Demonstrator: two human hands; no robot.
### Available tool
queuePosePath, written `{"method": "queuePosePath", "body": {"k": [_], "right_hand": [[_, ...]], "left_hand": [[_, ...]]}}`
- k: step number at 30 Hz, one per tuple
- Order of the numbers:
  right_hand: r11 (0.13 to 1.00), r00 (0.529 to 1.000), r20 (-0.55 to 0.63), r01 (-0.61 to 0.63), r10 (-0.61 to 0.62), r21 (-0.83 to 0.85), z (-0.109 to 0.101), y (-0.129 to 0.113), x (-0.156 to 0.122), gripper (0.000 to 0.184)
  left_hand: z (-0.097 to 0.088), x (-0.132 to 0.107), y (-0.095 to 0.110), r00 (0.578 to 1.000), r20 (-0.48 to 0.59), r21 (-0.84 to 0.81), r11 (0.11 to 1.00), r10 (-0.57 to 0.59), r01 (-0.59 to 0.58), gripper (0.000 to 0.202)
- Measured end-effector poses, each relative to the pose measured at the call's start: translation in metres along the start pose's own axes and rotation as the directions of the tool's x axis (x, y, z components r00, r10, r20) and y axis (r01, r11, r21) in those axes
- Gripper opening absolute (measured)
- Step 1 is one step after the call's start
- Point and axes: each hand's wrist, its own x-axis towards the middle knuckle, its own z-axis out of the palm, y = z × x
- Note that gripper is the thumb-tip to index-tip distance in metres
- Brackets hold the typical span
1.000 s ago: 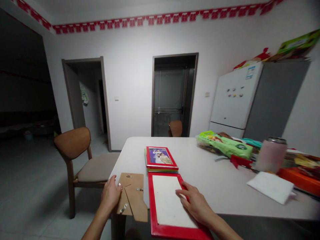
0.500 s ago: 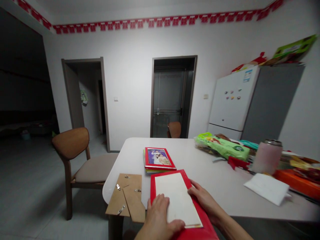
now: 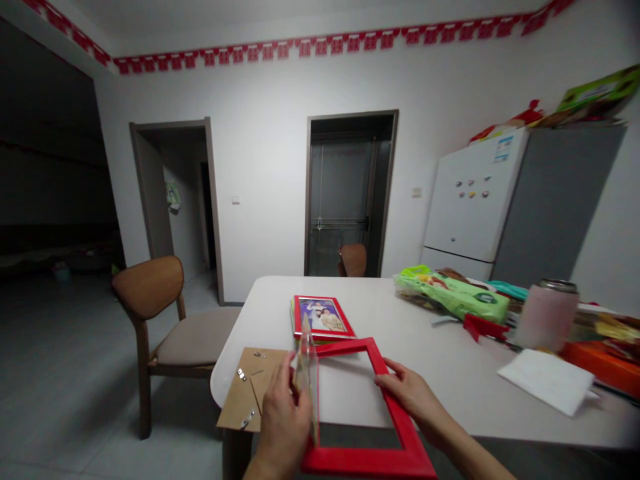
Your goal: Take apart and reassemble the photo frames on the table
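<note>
White table (image 3: 450,373), left hand (image 3: 285,421) closed on thin upright sheet (image 3: 311,367), right hand (image 3: 414,398) clasping red frame (image 3: 367,460)

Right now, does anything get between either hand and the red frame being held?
Yes, on the left: a thin panel, held nearly upright by the left hand, stands between that hand and the red frame's opening. Nothing visible separates the right hand from its right side.

Grips a red frame (image 3: 367,460) in the right hand (image 3: 409,395) and holds a thin sheet (image 3: 307,363) on edge in the left hand (image 3: 286,408), beside a brown board (image 3: 234,403) and near a framed photo (image 3: 321,315) on a white table (image 3: 450,383).
</note>
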Motion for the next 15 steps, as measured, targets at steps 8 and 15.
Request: {"method": "queuePosePath", "body": {"k": [8, 15], "right_hand": [[0.779, 0.985, -0.054, 0.094, -0.161, -0.62, -0.008, 0.028, 0.014, 0.041], [0.657, 0.985, -0.024, 0.095, -0.169, -0.748, -0.002, 0.029, 0.012, 0.04]], "left_hand": [[-0.018, -0.018, -0.067, 0.963, 0.128, 0.205, 0.956, -0.237, 0.208, 0.054], [-0.018, -0.023, -0.061, 0.976, 0.162, 0.467, 0.883, -0.147, 0.056, 0.051]]}}
